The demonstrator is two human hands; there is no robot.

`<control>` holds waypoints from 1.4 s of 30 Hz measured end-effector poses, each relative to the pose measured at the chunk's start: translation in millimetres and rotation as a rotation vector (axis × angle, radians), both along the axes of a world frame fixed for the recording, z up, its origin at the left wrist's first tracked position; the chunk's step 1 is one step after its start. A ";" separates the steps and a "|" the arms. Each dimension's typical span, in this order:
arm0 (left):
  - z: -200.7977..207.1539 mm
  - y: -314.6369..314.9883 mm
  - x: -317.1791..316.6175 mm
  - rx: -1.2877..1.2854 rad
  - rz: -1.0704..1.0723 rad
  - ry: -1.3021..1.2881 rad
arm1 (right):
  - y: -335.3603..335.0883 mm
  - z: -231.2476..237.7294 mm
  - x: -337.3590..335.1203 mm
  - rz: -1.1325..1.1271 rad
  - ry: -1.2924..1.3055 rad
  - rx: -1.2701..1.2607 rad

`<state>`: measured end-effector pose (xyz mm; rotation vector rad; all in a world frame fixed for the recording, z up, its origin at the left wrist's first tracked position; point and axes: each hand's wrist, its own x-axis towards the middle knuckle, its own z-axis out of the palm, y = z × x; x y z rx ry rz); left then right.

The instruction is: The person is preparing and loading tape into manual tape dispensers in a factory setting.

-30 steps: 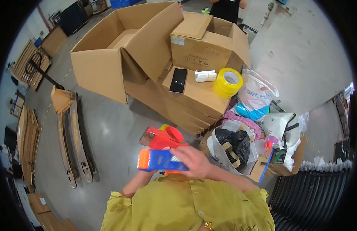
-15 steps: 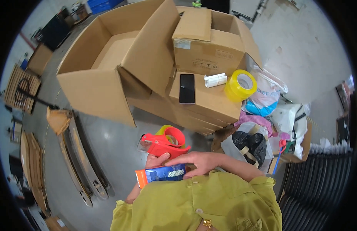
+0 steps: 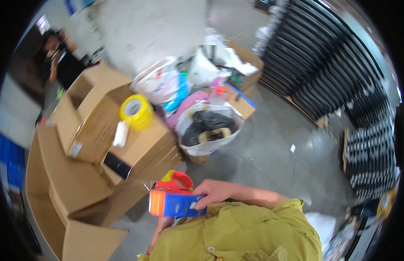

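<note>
My right hand (image 3: 209, 191) grips a small blue carton with an orange end (image 3: 180, 204), its thumb across the near face. Just beyond the carton is a red tape dispenser (image 3: 172, 182) with a yellowish roll in it. My left hand (image 3: 166, 221) is mostly hidden under the carton; it appears to hold the dispenser from below, though its fingers do not show. On a cardboard box stack (image 3: 152, 141) ahead to the left lie yellow tape rolls (image 3: 143, 114), a white roll of film or bags (image 3: 120, 134) and a dark phone (image 3: 117, 165).
Large opened cardboard boxes (image 3: 58, 174) fill the left side. A white bag-lined bin (image 3: 210, 145) with black plastic stands ahead, beside stuffed bags (image 3: 160, 82). Tall stacks of black parts (image 3: 319, 56) line the right. Another person (image 3: 62, 65) stands at the far left.
My view has swung to the right, so the boxes now sit further left and the black stacks show fully. My right hand has brought the carton up in front of the dispenser.
</note>
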<state>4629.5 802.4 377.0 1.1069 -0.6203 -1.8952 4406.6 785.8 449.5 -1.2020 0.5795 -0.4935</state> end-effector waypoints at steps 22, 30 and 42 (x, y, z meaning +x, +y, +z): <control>-24.9 98.1 -682.5 -0.361 -1.305 -0.298 | 415.3 -56.1 -567.0 -2.043 0.575 -0.105; 16.7 170.0 -941.9 -0.333 -1.626 -0.156 | 493.5 -31.6 -718.0 -2.322 0.204 -0.167; -13.5 319.7 -1243.1 -0.282 -1.649 -0.199 | 641.8 -26.1 -999.5 -2.610 0.527 -0.164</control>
